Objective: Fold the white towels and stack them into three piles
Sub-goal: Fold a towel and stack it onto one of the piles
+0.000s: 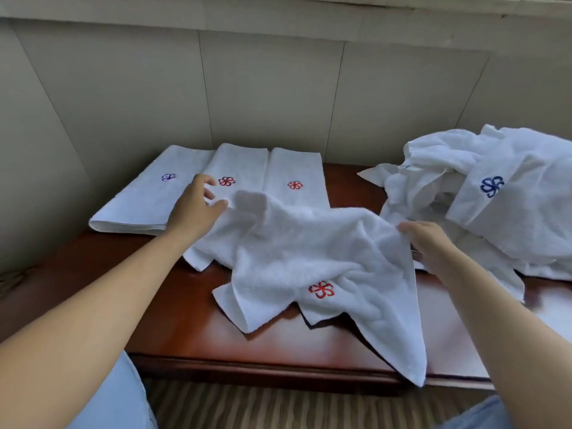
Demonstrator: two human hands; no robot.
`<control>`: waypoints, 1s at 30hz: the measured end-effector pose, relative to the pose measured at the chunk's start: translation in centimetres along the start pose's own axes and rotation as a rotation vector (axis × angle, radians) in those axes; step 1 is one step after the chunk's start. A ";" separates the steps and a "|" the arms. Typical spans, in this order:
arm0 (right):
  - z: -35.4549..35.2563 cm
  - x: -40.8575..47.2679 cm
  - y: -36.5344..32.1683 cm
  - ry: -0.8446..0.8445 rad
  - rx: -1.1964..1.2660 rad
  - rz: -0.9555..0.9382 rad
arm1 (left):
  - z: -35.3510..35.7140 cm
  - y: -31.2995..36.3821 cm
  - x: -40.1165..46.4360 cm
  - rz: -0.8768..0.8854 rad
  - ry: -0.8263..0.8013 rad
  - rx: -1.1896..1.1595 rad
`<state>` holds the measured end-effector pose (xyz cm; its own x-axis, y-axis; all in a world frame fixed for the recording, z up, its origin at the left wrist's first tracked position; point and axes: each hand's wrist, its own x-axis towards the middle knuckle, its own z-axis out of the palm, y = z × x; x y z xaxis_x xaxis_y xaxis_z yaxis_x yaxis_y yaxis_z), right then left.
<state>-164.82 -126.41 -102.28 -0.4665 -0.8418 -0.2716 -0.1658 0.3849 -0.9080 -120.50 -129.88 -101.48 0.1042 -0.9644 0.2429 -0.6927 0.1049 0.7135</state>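
We see two bare hands working over a reddish-brown wooden table [192, 311] that fills the middle of the frame. Between them hangs one unfolded white towel [309, 255], rumpled, with a red flower emblem [322, 289] near its lower middle; its lower corners drape on the table top and one corner hangs past the front edge at lower right. The left hand [193, 209], left of centre, pinches the towel's upper left edge between thumb and curled fingers, the index finger lifted a little. The right hand [428, 243], right of centre, grips the towel's upper right edge with its fingers curled round the cloth.

Behind the held towel, in the upper left part of the table, we count three folded towels lying side by side, edges touching or nearly so: the left folded towel [139, 199] carries a blue emblem, the middle folded towel [238, 165] a red one, and the right folded towel [294, 178] a red one too. Whether each is a single towel or a stack we cannot tell.

At the right of the frame lies one heap of unfolded towels [483, 193], crumpled together, with one blue emblem showing; how many towels it holds we cannot count.

A pale panelled wall [263, 88] runs behind the table. Light blue cloth [120, 397] shows at the bottom left corner.
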 end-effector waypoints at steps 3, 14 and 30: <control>0.9 0.3 1.1 -0.016 -0.106 0.045 | 0.8 -0.3 -0.4 0.031 -0.018 0.183; 1.4 0.3 1.4 -0.045 -0.210 -0.012 | 4.2 2.7 -1.6 0.071 -0.251 0.314; 2.0 -0.2 0.1 -0.076 -0.131 -0.073 | 4.8 5.8 -1.0 -0.039 -0.140 -0.134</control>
<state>-163.04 -126.93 -102.98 -0.3828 -0.8936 -0.2342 -0.3107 0.3633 -0.8783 -128.04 -129.52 -100.76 0.0221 -0.9917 0.1266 -0.5876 0.0896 0.8042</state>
